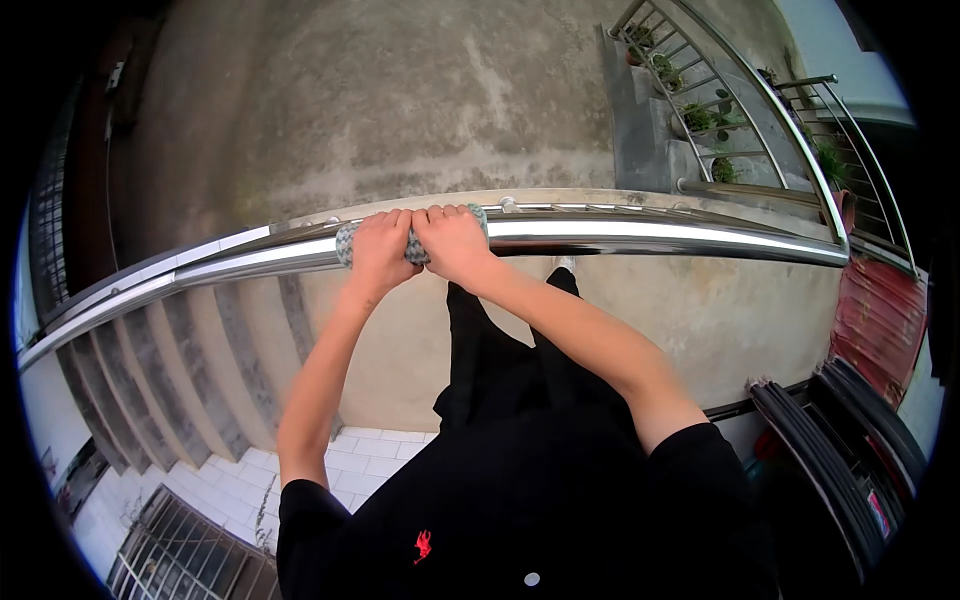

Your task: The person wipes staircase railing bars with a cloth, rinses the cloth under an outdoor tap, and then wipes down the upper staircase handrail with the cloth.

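A grey-green speckled cloth (346, 245) is wrapped over the shiny metal handrail (640, 238). My left hand (383, 248) grips the cloth around the rail, its fingers curled over the top. Right beside it, touching it, my right hand (450, 240) also holds the cloth against the rail. Parts of the cloth show at the outer side of each hand and between them; the rest is hidden under the palms.
Stairs (200, 370) go down at the left. Beyond the rail lies a concrete floor (400, 100). Potted plants (693, 119) stand behind another railing at the upper right. Dark stacked objects (820, 450) and a red sheet (878, 315) are at the right.
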Action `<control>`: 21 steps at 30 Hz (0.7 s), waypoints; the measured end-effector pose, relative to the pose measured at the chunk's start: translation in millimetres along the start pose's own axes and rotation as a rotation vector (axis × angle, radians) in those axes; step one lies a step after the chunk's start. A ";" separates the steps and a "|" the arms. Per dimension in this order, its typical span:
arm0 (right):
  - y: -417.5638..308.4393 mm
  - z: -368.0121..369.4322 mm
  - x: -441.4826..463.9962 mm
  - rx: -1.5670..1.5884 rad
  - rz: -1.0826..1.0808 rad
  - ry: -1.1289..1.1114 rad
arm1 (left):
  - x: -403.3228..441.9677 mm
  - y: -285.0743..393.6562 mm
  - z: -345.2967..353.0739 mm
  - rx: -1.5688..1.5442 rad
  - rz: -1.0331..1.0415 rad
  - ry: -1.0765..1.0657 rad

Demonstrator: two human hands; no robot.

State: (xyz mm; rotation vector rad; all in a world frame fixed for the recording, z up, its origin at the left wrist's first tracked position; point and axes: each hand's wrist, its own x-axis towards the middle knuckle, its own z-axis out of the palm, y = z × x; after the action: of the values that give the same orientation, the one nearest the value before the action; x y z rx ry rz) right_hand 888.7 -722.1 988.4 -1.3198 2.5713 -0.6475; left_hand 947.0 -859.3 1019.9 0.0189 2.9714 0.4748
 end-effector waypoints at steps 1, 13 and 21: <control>21.9 -15.5 -13.5 0.021 0.005 -0.034 | 13.1 22.4 6.9 -0.005 -0.003 -0.020; 204.7 -125.8 -150.7 -0.053 0.015 0.080 | 117.3 235.2 79.6 -0.051 0.123 0.065; 199.1 -120.6 -152.3 -0.098 0.062 0.060 | 113.5 235.3 74.4 -0.090 0.141 0.078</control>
State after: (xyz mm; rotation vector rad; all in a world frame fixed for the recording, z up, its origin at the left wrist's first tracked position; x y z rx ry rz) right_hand 791.5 -461.7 999.0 -1.2612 2.7126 -0.5649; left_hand 842.4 -608.9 1008.5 0.2072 3.0342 0.6397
